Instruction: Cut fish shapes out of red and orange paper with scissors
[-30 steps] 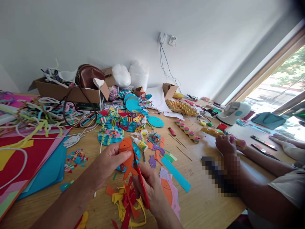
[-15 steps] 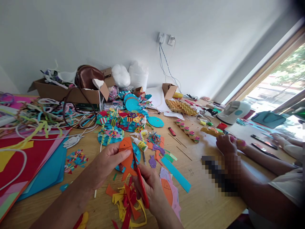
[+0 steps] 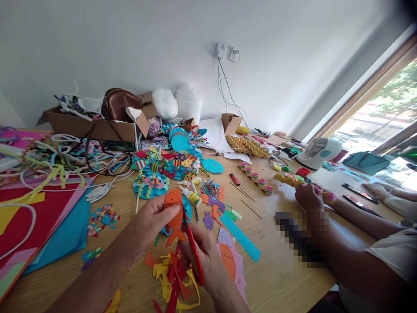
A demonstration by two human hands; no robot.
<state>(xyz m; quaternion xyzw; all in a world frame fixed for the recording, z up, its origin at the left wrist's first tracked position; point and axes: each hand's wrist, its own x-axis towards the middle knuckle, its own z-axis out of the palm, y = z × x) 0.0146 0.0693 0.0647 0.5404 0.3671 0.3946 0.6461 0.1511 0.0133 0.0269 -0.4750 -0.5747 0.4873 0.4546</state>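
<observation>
An orange paper fish [image 3: 175, 224] is pinched between the thumb and fingers of my left hand [image 3: 161, 213], held up over the table. My right hand [image 3: 203, 250] is wrapped round red-handled scissors [image 3: 196, 256], whose blades lie along the fish's right edge. Below both hands sits a pile of yellow, red and orange paper scraps [image 3: 169, 278]. To the right, another orange fish cutout [image 3: 227, 261] rests on pink and lilac paper. A small purple fish [image 3: 208, 221] and a blue paper strip [image 3: 243, 239] lie beyond my right hand.
Glue bottles [image 3: 192, 196] and decorated blue paper discs [image 3: 151, 187] lie ahead. Coloured sheets [image 3: 58, 234] and a heap of pipe cleaners [image 3: 65, 156] cover the left. A cardboard box [image 3: 91, 130] stands behind. At the right, a co-worker's hands [image 3: 309, 198] hold a painted egg-carton strip.
My hands, the fish and the scissors stay nearly in place, with only a tiny shift. My left forearm has moved slightly right, uncovering more small coloured pieces beside it.
</observation>
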